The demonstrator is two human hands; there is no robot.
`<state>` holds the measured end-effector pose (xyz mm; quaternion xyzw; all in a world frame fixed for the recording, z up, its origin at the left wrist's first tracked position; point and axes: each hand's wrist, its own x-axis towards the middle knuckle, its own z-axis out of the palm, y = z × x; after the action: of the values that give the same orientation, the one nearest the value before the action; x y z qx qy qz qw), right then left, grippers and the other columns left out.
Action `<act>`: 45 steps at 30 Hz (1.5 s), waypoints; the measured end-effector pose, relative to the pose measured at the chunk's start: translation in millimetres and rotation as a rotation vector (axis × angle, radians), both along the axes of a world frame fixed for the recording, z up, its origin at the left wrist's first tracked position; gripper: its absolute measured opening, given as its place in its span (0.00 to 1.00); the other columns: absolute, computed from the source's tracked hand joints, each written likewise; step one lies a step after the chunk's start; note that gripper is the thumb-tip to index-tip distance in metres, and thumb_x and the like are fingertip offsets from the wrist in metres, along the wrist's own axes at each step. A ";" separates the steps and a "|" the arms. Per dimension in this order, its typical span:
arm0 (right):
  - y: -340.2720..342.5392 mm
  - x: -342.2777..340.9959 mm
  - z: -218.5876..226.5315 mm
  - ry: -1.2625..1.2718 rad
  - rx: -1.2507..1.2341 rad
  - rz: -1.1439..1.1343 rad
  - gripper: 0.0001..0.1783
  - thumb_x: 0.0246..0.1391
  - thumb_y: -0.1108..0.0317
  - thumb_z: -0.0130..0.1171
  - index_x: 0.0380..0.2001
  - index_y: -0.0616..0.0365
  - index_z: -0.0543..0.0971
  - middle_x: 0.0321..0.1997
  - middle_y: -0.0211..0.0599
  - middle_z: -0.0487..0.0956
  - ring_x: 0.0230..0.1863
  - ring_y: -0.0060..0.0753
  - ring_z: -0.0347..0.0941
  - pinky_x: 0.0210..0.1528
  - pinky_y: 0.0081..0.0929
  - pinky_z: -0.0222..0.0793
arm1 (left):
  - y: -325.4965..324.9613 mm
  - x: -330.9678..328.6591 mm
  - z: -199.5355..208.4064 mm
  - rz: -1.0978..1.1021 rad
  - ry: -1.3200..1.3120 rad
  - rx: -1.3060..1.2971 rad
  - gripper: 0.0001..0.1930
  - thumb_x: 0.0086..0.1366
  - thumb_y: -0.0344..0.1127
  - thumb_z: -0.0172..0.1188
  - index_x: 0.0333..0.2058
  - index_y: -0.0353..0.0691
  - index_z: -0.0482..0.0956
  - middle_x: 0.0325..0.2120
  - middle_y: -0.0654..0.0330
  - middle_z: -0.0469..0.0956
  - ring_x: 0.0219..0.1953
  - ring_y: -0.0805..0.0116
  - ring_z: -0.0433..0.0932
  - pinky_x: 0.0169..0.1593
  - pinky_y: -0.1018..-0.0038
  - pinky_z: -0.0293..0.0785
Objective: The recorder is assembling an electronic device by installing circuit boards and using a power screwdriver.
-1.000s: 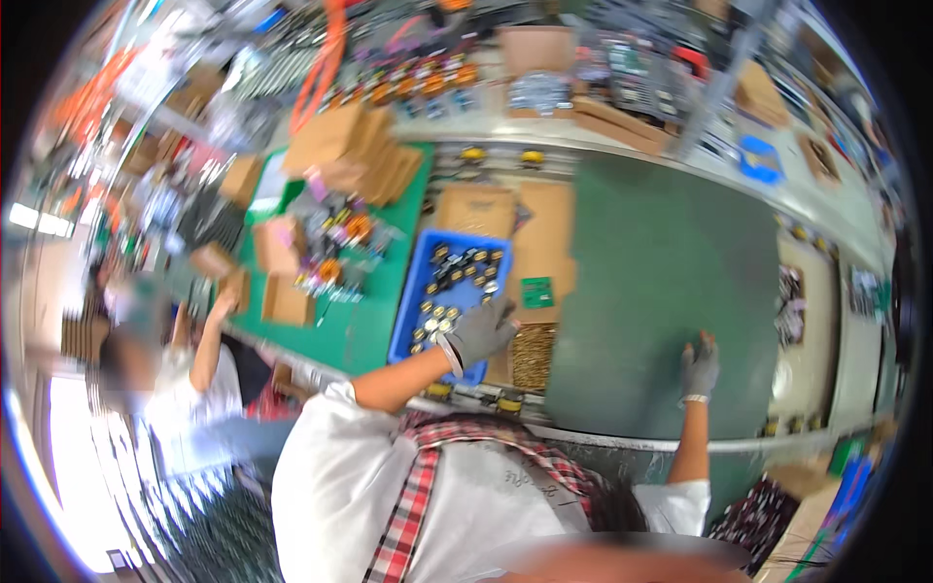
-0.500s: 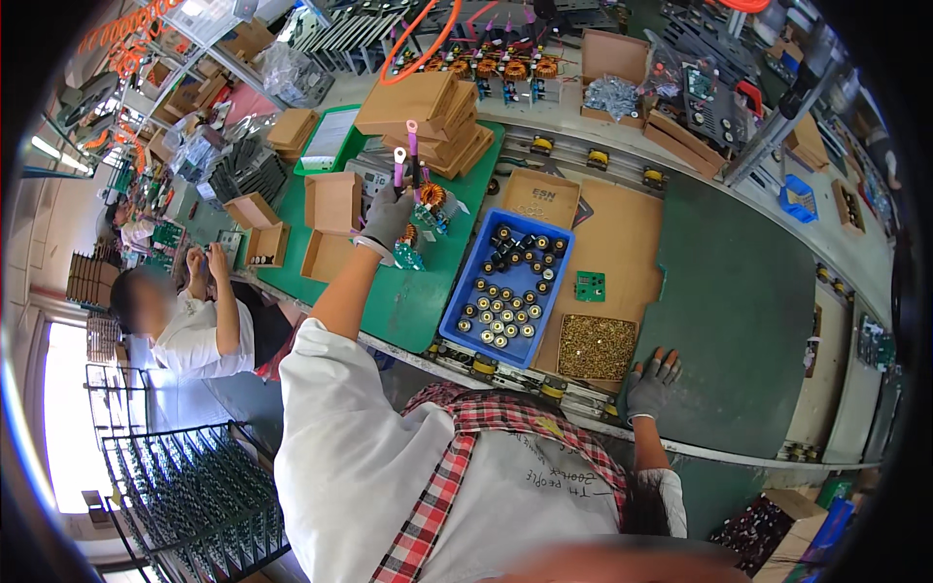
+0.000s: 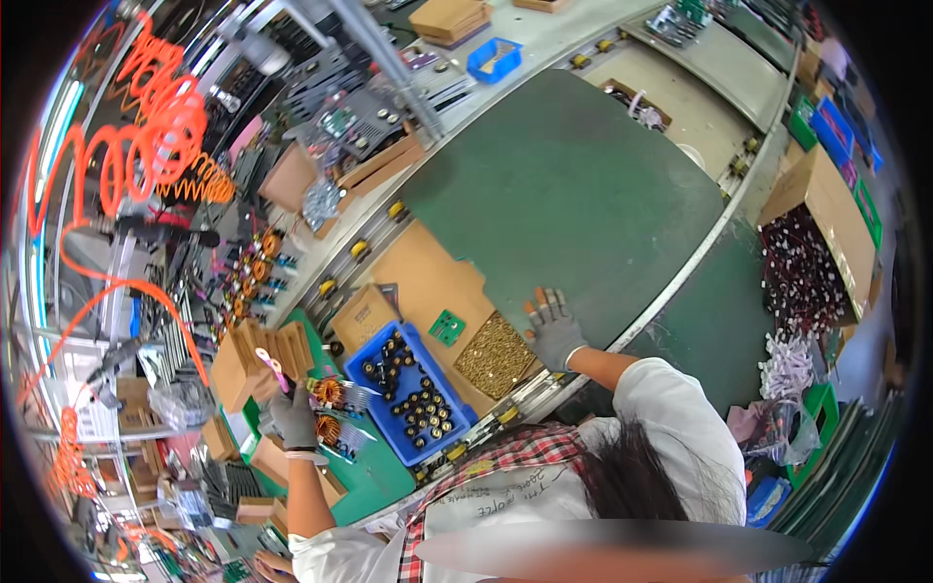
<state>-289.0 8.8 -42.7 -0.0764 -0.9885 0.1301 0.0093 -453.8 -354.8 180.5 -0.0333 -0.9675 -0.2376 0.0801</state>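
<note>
My left hand (image 3: pixel 292 416), in a grey glove, is closed on a circuit board assembly at the left. Copper coils (image 3: pixel 328 392) and green board parts stick out to the right of that hand. A pink cable with a ring lug (image 3: pixel 270 365) rises above the fingers; the exact grip is hidden. My right hand (image 3: pixel 556 330), gloved with bare fingertips, lies with fingers spread on the dark green mat (image 3: pixel 583 185). Just left of it sits a patch of small brass-coloured parts (image 3: pixel 494 358). A blue bin (image 3: pixel 459 408) of black-and-brass round parts stands between my hands.
A small green circuit board (image 3: pixel 447 327) lies on brown cardboard (image 3: pixel 413 262) behind the brass parts. Cardboard boxes (image 3: pixel 233 364) are stacked beyond my left hand. Orange coiled hoses (image 3: pixel 165 126) hang at upper left. A carton of dark parts (image 3: pixel 826 214) stands at right.
The view has swung to the right, bringing the mat and the right-hand carton into fuller view. My left hand still holds the board assembly. My right hand remains spread on the mat.
</note>
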 end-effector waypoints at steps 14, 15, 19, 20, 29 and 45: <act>-8.5 7.3 -5.3 0.116 -0.242 0.039 0.32 0.48 0.54 0.43 0.53 0.63 0.58 0.59 0.58 0.50 0.62 0.55 0.38 0.62 0.49 0.26 | 478.1 -115.9 -7.0 -0.799 0.071 0.055 0.20 0.53 0.50 0.52 0.24 0.34 0.74 0.22 0.47 0.74 0.27 0.47 0.71 0.33 0.60 0.64; -8.6 6.6 -6.9 0.122 -0.276 0.057 0.31 0.48 0.54 0.42 0.52 0.64 0.58 0.59 0.58 0.50 0.63 0.55 0.38 0.62 0.50 0.26 | 508.4 -133.5 -19.8 -0.749 0.098 -0.064 0.19 0.53 0.50 0.52 0.25 0.36 0.75 0.23 0.46 0.74 0.29 0.47 0.72 0.35 0.59 0.65; -9.4 2.8 -15.7 0.156 -0.312 0.045 0.30 0.48 0.55 0.43 0.51 0.64 0.60 0.58 0.58 0.52 0.62 0.55 0.42 0.62 0.50 0.30 | 605.5 -157.4 -49.8 -0.745 0.218 -0.061 0.18 0.54 0.50 0.51 0.26 0.38 0.76 0.24 0.47 0.74 0.31 0.48 0.73 0.36 0.59 0.66; -7.7 2.5 -16.2 0.213 -0.327 0.036 0.29 0.47 0.55 0.44 0.50 0.64 0.61 0.57 0.58 0.54 0.61 0.55 0.44 0.62 0.50 0.32 | 623.5 -163.5 -57.4 -0.761 0.206 -0.055 0.18 0.54 0.50 0.51 0.26 0.38 0.76 0.24 0.47 0.74 0.31 0.48 0.73 0.36 0.59 0.66; 1.9 -4.5 -10.1 0.202 -0.413 0.032 0.28 0.48 0.55 0.43 0.49 0.63 0.64 0.58 0.59 0.53 0.61 0.52 0.46 0.62 0.48 0.32 | 661.1 -197.3 -81.9 -0.787 0.151 -0.046 0.21 0.51 0.53 0.54 0.33 0.39 0.74 0.25 0.51 0.76 0.30 0.53 0.75 0.35 0.64 0.68; 23.2 -6.0 -6.6 0.127 -0.283 0.052 0.32 0.41 0.52 0.52 0.50 0.51 0.62 0.57 0.50 0.55 0.60 0.50 0.46 0.61 0.49 0.34 | 281.3 -146.1 -145.4 -0.700 -0.211 -0.453 0.18 0.53 0.47 0.51 0.40 0.44 0.70 0.37 0.54 0.73 0.39 0.54 0.72 0.42 0.64 0.68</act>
<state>-295.0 32.0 -49.3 -0.0430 -0.9593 0.2730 0.0575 -599.9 -73.5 35.2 -0.3520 -0.9284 -0.0343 -0.1139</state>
